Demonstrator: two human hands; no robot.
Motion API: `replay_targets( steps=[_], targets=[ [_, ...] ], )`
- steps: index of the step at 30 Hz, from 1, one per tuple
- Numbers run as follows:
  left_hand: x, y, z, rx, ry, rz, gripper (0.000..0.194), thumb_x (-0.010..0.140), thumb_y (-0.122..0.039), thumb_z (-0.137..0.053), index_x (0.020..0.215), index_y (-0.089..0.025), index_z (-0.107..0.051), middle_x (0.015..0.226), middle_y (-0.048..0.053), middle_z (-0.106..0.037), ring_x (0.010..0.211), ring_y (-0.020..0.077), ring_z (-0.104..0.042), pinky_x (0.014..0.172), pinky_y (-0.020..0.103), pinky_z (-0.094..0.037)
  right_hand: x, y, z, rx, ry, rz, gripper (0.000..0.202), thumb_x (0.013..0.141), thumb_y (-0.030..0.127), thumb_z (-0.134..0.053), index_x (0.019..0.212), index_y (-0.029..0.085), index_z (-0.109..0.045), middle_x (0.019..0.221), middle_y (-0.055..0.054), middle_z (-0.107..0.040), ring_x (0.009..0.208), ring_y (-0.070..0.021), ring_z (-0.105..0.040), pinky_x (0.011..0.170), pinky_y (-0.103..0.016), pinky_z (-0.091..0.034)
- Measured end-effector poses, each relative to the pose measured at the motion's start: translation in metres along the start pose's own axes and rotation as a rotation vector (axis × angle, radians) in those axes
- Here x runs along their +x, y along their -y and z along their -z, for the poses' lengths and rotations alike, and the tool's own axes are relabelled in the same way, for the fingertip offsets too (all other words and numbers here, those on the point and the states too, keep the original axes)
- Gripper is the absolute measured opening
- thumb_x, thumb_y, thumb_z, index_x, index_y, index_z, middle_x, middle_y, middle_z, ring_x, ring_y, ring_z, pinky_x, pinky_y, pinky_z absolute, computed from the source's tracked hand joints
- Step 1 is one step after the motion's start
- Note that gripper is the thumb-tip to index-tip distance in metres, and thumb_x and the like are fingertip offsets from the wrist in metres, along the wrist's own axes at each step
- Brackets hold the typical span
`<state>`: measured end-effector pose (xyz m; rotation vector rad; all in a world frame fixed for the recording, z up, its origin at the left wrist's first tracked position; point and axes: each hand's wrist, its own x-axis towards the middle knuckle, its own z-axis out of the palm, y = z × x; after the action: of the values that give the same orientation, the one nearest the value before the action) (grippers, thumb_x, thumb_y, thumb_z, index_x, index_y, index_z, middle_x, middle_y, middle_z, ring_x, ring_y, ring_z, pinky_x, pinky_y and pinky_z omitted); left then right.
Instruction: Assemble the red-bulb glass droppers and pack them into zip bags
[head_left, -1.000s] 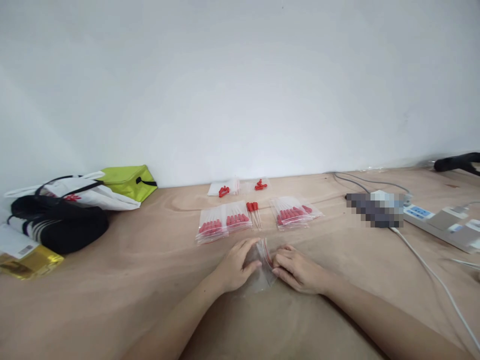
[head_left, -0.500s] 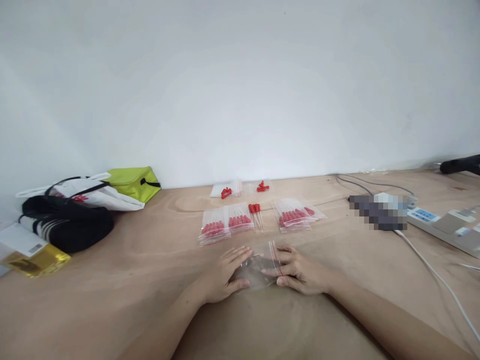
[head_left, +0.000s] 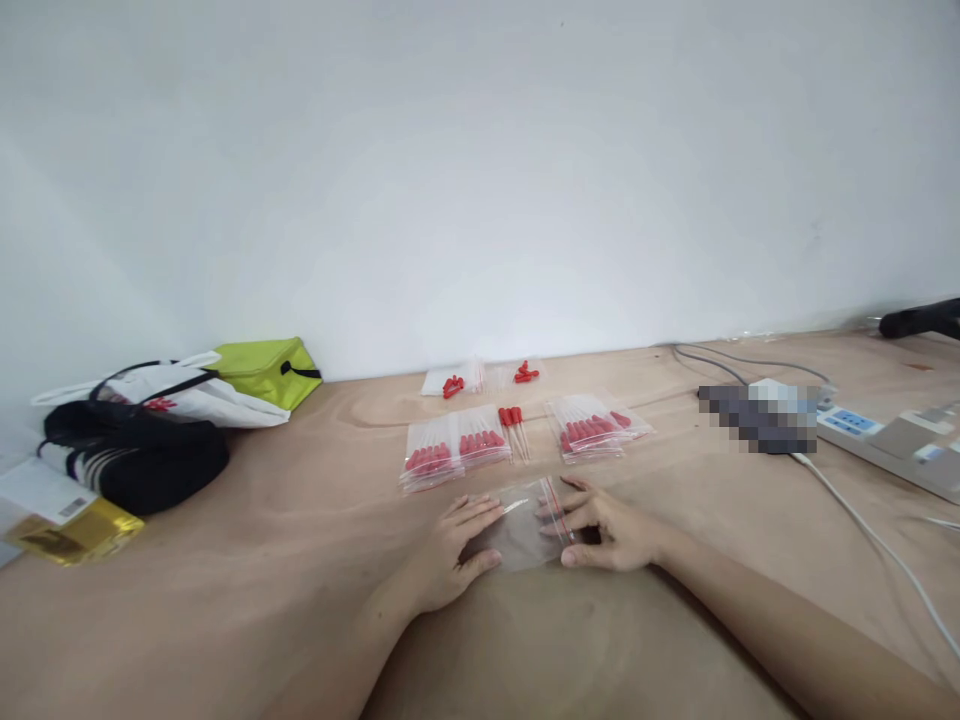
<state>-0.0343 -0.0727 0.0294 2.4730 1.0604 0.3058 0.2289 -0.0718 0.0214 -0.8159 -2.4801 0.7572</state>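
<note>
A clear zip bag (head_left: 517,540) with a red line along its mouth lies flat on the table before me. My left hand (head_left: 457,555) rests on its left end, fingers stretched out and thumb apart. At the mouth, on the right, is my right hand (head_left: 604,530); its spread fingers reach past the red strip and show through the plastic, while the thumb touches the bag's edge. Just behind stand-alone red-capped thin sticks (head_left: 513,425) lie between a left group of filled zip bags (head_left: 455,450) and a right group (head_left: 592,430), both holding similar red-ended sticks.
Small red pieces (head_left: 454,385) and more red pieces (head_left: 526,372) lie on bags near the wall. To the left are a black bag (head_left: 150,455), a lime-green bag (head_left: 262,365) and a yellow package (head_left: 82,530). A power strip (head_left: 885,440) and cables (head_left: 862,520) occupy the right.
My right hand has shifted slightly right and up at the bag's mouth. The bag now looks flatter and more spread out; my left hand has barely moved.
</note>
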Motion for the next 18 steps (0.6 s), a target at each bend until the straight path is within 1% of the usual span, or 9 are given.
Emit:
replay_targets(
  steps=[2, 3, 5, 6, 8, 10, 12, 15, 18],
  targets=[
    [0.001, 0.001, -0.001, -0.007, -0.007, 0.013, 0.047, 0.083, -0.032, -0.05, 0.128, -0.026, -0.038, 0.133, 0.003, -0.041, 0.124, 0.0211, -0.034, 0.104, 0.048, -0.023, 0.009, -0.006, 0.005, 0.059, -0.117, -0.1, 0.03, 0.081, 0.041, -0.048, 0.081, 0.018, -0.067, 0.083, -0.005, -0.067, 0.08, -0.0166, -0.06, 0.081, -0.034, -0.04],
    [0.001, 0.002, -0.001, -0.011, -0.009, 0.018, 0.047, 0.083, -0.032, -0.05, 0.128, -0.026, -0.039, 0.133, 0.003, -0.042, 0.124, 0.0212, -0.034, 0.104, 0.048, -0.022, 0.017, -0.011, 0.008, 0.061, -0.207, -0.179, 0.032, 0.082, 0.04, -0.045, 0.074, 0.017, -0.065, 0.073, -0.004, -0.066, 0.07, -0.0146, -0.059, 0.07, -0.028, -0.043],
    [0.001, 0.003, -0.002, -0.017, -0.011, 0.029, 0.047, 0.082, -0.033, -0.051, 0.127, -0.025, -0.041, 0.133, 0.004, -0.042, 0.124, 0.0211, -0.034, 0.105, 0.047, -0.022, 0.038, -0.02, 0.013, 0.001, -0.423, -0.382, 0.028, 0.08, 0.037, -0.048, 0.069, 0.015, -0.062, 0.066, -0.002, -0.063, 0.06, -0.0124, -0.056, 0.057, -0.023, -0.041],
    [0.001, 0.004, -0.003, -0.019, -0.013, 0.034, 0.046, 0.082, -0.033, -0.051, 0.127, -0.024, -0.041, 0.132, 0.004, -0.043, 0.124, 0.021, -0.034, 0.105, 0.047, -0.022, 0.051, -0.025, 0.015, -0.049, -0.493, -0.5, 0.022, 0.078, 0.032, -0.05, 0.071, 0.015, -0.061, 0.068, -0.002, -0.063, 0.06, -0.0116, -0.056, 0.056, -0.021, -0.04],
    [0.001, 0.005, -0.004, -0.024, -0.017, 0.033, 0.046, 0.082, -0.033, -0.051, 0.126, -0.025, -0.042, 0.132, 0.003, -0.043, 0.124, 0.0208, -0.035, 0.105, 0.046, -0.021, 0.077, -0.035, 0.017, -0.122, -0.505, -0.648, 0.012, 0.074, 0.023, -0.054, 0.079, 0.014, -0.06, 0.072, -0.003, -0.064, 0.064, -0.0115, -0.057, 0.06, -0.02, -0.04],
    [0.001, 0.006, -0.004, -0.03, -0.022, 0.021, 0.045, 0.082, -0.034, -0.05, 0.126, -0.026, -0.042, 0.132, 0.003, -0.043, 0.124, 0.0204, -0.034, 0.105, 0.046, -0.021, 0.101, -0.043, 0.016, -0.156, -0.508, -0.71, 0.015, 0.071, 0.019, -0.056, 0.083, 0.012, -0.06, 0.077, -0.007, -0.065, 0.071, -0.0146, -0.059, 0.062, -0.021, -0.04],
    [0.001, 0.007, -0.005, -0.032, -0.023, 0.01, 0.045, 0.083, -0.035, -0.05, 0.126, -0.026, -0.042, 0.132, 0.003, -0.043, 0.124, 0.0204, -0.035, 0.105, 0.046, -0.021, 0.117, -0.05, 0.012, -0.177, -0.496, -0.759, 0.012, 0.071, 0.018, -0.054, 0.079, 0.011, -0.06, 0.078, -0.012, -0.065, 0.072, -0.0179, -0.06, 0.061, -0.023, -0.04],
    [0.0, 0.007, -0.005, -0.023, -0.021, 0.001, 0.044, 0.083, -0.036, -0.049, 0.125, -0.024, -0.044, 0.131, 0.004, -0.044, 0.123, 0.0206, -0.036, 0.105, 0.046, -0.021, 0.13, -0.057, 0.007, -0.189, -0.454, -0.785, 0.009, 0.071, 0.017, -0.053, 0.068, 0.013, -0.06, 0.076, -0.013, -0.065, 0.071, -0.0197, -0.061, 0.059, -0.024, -0.039],
    [0.0, 0.007, -0.005, -0.015, -0.017, -0.005, 0.043, 0.083, -0.035, -0.049, 0.125, -0.023, -0.044, 0.131, 0.005, -0.045, 0.123, 0.0203, -0.037, 0.105, 0.046, -0.022, 0.133, -0.06, 0.006, -0.195, -0.431, -0.781, 0.008, 0.071, 0.015, -0.052, 0.068, 0.013, -0.06, 0.078, -0.013, -0.065, 0.075, -0.0211, -0.061, 0.061, -0.024, -0.04]
  ],
)
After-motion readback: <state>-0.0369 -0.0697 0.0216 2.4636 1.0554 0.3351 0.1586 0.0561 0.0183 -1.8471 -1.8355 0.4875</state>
